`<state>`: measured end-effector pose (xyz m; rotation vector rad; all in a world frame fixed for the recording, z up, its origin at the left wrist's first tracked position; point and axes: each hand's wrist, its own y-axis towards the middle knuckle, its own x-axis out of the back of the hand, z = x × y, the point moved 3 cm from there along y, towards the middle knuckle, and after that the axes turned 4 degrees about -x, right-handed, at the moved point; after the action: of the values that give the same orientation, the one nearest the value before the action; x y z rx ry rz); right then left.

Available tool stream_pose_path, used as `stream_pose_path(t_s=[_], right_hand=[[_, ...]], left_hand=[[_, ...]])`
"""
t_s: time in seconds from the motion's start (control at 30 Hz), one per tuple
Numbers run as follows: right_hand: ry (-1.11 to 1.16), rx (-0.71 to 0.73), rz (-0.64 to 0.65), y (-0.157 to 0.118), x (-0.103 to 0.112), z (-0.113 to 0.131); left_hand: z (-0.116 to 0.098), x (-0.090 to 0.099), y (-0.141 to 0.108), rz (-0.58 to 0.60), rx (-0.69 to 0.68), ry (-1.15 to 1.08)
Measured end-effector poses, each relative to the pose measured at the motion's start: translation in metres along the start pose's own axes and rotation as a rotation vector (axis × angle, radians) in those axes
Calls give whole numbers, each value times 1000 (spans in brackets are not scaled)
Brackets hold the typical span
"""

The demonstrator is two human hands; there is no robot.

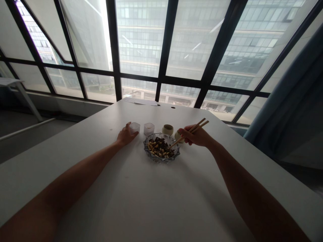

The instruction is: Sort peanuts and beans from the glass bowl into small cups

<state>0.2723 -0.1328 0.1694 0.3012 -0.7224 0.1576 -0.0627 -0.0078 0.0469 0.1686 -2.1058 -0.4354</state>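
My left hand (125, 134) is wrapped round the side of a frosted white cup (134, 127), which stands on the table. In my right hand (194, 136) is a pair of chopsticks (199, 125). Their tips reach down into a clear glass bowl (148, 155) with a scalloped rim. Pale nuts and dark seeds (159, 147) lie mixed in it. A second frosted cup (149, 129) stands just behind the bowl, with something small and indistinct inside. To its right is a small beige cup (167, 129). Another beige cup (178, 135) is partly hidden behind my right hand.
All this stands on a white table (151, 195). Papers (141, 101) lie at its far edge, near two dark round holes. Behind it are large black-framed windows (161, 80). A blue curtain (287, 90) hangs at the right, and another table (27, 101) is at the left.
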Motion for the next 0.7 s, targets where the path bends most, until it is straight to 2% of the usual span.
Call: stream_pose_path(t_s=[0.13, 0.2, 0.3, 0.37, 0.43, 0.53, 0.7], right_hand=[[17, -10, -7, 0, 1, 2], [36, -17, -55, 0, 5, 3], [51, 4, -257, -1, 20, 1], [9, 33, -427, -4, 32, -2], [-63, 43, -536, -6, 43, -6], [-146, 20, -585, -7, 51, -14], [-228, 6, -603, -6, 52, -17]], left_hand=[[0, 1, -1, 1, 5, -2], [0, 1, -1, 8, 10, 2], [-1, 1, -1, 17, 7, 4], [-1, 1, -2, 17, 10, 10], [-1, 2, -2, 13, 15, 16], [-1, 2, -2, 8, 12, 8], [0, 1, -2, 14, 14, -9]])
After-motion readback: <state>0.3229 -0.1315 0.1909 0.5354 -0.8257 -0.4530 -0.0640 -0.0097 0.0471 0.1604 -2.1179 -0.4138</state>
